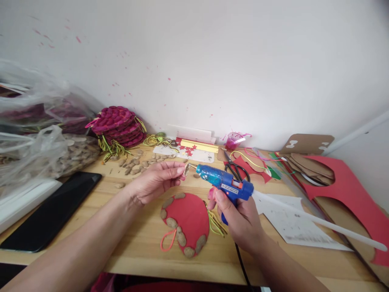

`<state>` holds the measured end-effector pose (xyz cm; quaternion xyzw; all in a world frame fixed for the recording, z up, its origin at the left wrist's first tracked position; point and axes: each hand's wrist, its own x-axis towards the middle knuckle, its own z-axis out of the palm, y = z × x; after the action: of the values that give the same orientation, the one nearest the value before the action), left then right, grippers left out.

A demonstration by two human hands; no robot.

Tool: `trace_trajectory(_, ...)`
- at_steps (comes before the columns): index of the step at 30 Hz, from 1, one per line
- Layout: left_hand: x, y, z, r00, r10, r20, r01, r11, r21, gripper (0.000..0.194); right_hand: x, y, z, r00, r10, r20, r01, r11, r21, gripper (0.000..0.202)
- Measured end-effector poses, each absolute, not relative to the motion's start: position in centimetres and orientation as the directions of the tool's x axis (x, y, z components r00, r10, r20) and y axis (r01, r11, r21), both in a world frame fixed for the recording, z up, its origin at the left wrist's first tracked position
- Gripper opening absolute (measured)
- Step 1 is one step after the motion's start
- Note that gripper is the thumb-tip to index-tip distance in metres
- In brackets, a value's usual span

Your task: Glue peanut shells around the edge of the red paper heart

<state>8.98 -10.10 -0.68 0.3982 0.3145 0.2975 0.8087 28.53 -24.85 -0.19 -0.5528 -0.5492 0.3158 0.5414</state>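
Observation:
My right hand (240,217) is wrapped round the handle of a blue glue gun (225,180), with a long white glue stick (316,219) sticking out of its back. Between the fingertips of my left hand (159,178) is a small pale peanut shell (186,170), and the gun's nozzle is at it. Below both hands lies a red heart-shaped piece (190,217) edged in part with peanut shells. An orange loop (168,240) is at its lower left side, and yellow-green strings (216,222) hang from its right.
Loose peanuts (133,164) lie behind my left hand. A stack of magenta peanut-covered pieces (117,127) stands beside plastic bags (45,121). A black phone (54,211) is at left. Black scissors (238,168), cut red sheets (349,182) and white paper (294,217) lie at right.

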Motion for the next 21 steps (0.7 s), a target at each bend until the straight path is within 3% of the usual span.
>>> trace_trajectory(21,8.91,-10.05,-0.74,0.636,0.724,-0.265,-0.238,0.511,0.826,0.039,28.69,-24.99,-0.28,0.203,0.957,0.208,0.274,0.149,-0.950,0.036)
